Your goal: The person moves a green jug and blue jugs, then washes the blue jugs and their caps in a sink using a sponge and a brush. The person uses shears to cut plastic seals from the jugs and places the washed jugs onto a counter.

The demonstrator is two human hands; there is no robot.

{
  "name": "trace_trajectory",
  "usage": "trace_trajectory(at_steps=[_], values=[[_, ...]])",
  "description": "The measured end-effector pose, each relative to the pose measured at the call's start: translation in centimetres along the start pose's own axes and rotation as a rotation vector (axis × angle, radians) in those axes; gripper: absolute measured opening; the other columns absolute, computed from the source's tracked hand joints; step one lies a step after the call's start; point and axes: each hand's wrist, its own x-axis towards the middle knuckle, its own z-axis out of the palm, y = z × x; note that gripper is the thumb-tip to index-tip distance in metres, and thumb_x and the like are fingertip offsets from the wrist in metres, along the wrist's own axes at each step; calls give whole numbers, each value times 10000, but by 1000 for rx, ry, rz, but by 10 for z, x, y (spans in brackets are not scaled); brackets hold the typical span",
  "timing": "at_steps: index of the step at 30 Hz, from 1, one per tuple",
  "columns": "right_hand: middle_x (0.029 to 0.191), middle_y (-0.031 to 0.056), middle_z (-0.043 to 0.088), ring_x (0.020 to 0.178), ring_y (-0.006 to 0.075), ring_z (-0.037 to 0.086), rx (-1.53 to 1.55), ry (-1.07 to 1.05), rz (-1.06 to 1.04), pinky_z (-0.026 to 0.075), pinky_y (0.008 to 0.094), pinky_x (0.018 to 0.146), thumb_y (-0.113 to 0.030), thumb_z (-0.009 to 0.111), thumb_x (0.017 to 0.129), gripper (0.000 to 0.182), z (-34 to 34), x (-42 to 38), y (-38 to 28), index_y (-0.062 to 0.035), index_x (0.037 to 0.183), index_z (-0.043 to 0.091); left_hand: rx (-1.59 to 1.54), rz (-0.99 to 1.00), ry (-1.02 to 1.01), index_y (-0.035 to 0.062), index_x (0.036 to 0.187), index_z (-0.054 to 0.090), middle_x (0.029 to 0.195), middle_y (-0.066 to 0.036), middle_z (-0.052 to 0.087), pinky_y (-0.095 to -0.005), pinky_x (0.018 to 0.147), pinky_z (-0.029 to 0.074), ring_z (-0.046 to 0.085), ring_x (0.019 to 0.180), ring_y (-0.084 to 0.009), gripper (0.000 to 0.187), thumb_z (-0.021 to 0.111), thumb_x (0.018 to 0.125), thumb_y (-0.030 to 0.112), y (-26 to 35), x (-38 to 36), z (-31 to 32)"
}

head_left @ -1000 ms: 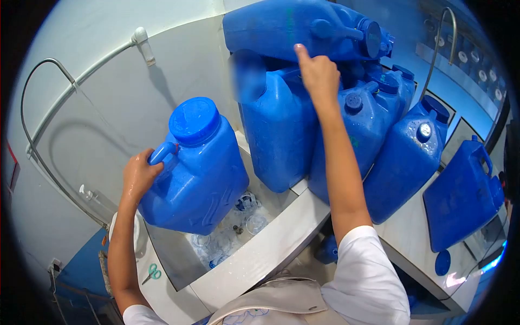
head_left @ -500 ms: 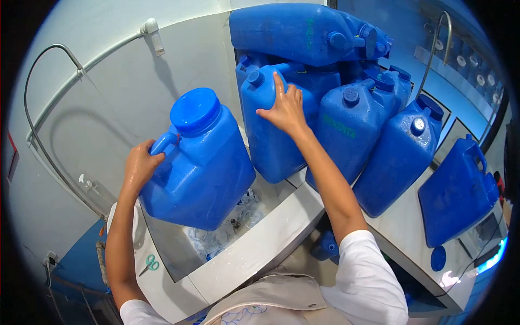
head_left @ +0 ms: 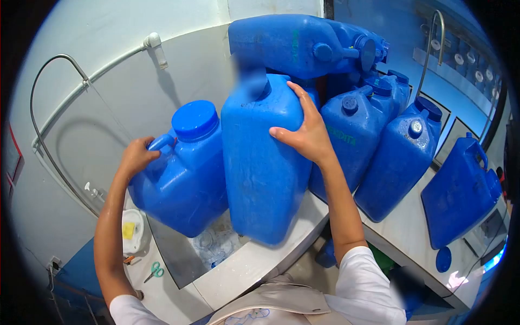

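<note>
My left hand [head_left: 136, 157] is wrapped round the handle of a blue wide-mouthed water jug [head_left: 181, 187], which leans over the basin [head_left: 173, 260] with its round blue lid on. Beside it, a taller blue jerrycan [head_left: 260, 173] stands nearly upright at the basin's front edge, its base by the white ledge. My right hand [head_left: 311, 135] grips this jerrycan's upper right side, thumb across the front and one finger along the top; the other fingers are hidden behind. The jerrycan's cap area is blurred. Clear plastic pieces [head_left: 211, 246] lie in the basin below the jug.
More blue jerrycans [head_left: 349, 146] stand to the right, with others lying stacked [head_left: 281, 46] behind. A curved metal spout [head_left: 59, 59] runs water at left. Green scissors [head_left: 155, 271] and a white dish [head_left: 132, 233] with a yellow sponge lie on the left ledge. A loose blue cap [head_left: 443, 259] lies at right.
My right hand has drawn the taller jerrycan forward, out from among the others to the basin's front edge. The wide-mouthed jug has shifted slightly down and left in my left hand.
</note>
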Motion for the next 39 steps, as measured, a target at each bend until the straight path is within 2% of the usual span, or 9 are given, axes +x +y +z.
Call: trace_trajectory(at_steps=[5,7,13,19,22,30,33,37,39], values=[[1297,173,441,1170,290,468,252,-90,81,370,385,982,-313,748,593,875,-27,-20,-31,-69,1352,388,2,236,-50,5,936,638,797,-178,645,-375,685,478,626,735,-293,408,625,629,272,26,57,-6],[1326,178,422,1196,307,443,306,-58,74,348,395,1004,-292,761,592,884,-38,-33,-41,-64,1356,379,-6,238,-60,7,951,642,824,-176,652,-381,705,481,632,766,-298,422,626,633,285,45,81,-2],[1319,178,429,1209,308,433,278,-6,76,332,399,1013,-335,737,550,922,-55,-74,-59,-36,1348,386,21,262,5,74,983,672,870,-163,665,-398,728,492,637,820,-315,414,635,643,308,110,121,20],[1240,185,477,1150,331,461,-50,-89,-125,339,404,989,-353,744,517,933,-61,-104,-114,-8,1318,414,66,366,-41,111,988,682,885,-145,671,-403,737,497,638,835,-311,406,646,650,332,137,120,17],[1233,178,476,1130,302,472,62,0,-24,349,396,979,-398,758,479,993,-79,-120,-128,7,1316,411,86,397,17,118,981,687,885,-141,672,-401,739,500,642,837,-303,396,648,653,335,150,111,21],[1269,195,470,1177,290,485,199,234,96,355,368,1012,-526,787,455,1108,-142,-169,-152,77,1294,386,-188,184,72,137,997,690,880,-134,675,-397,727,504,651,827,-295,399,649,667,359,148,93,62],[1259,194,479,1161,289,497,152,275,145,367,370,1006,-523,807,431,1141,-175,-191,-157,75,1302,374,-240,197,127,140,1029,678,882,-139,674,-403,729,502,650,823,-303,409,654,680,352,147,85,83],[1248,195,485,1154,289,501,91,508,202,383,374,996,-530,830,382,1203,-214,-217,-180,73,1311,359,-246,216,215,126,1064,660,895,-148,673,-411,732,498,652,832,-303,428,660,698,347,149,84,98],[1248,200,480,1155,295,499,0,526,203,388,383,993,-548,804,408,1194,-238,-224,-193,71,1321,347,-313,260,197,105,1064,658,914,-154,673,-409,733,499,653,842,-300,436,667,697,340,146,89,101]])
